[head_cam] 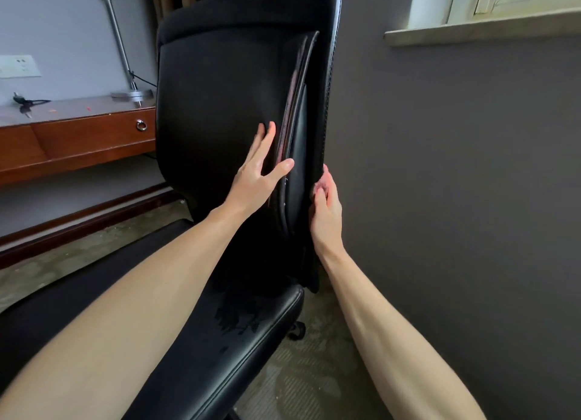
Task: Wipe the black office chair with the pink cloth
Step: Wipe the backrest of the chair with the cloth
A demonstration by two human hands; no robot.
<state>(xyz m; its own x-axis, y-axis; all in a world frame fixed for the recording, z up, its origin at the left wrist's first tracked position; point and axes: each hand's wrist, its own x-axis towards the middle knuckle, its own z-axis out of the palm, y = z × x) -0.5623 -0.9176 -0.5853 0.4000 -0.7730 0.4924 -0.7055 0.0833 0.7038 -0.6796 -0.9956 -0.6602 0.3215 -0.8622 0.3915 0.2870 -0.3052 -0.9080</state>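
Observation:
The black office chair (220,83) fills the middle of the view, its backrest upright and its seat (239,350) running toward me. My left hand (259,168) lies flat on the front of the backrest, fingers spread, holding nothing. My right hand (325,209) wraps around the backrest's right edge at mid height. A small bit of the pink cloth (320,187) shows under its fingers, pressed against the edge; most of the cloth is hidden by the hand and the chair. A worn, flaky patch marks the seat's rear.
A wooden desk (78,136) with a ring-pull drawer stands at the left, carrying a lamp base (132,95) and a cable. A grey wall is close on the right, with a window sill (481,29) above. A chair caster (297,330) rests on the patterned carpet.

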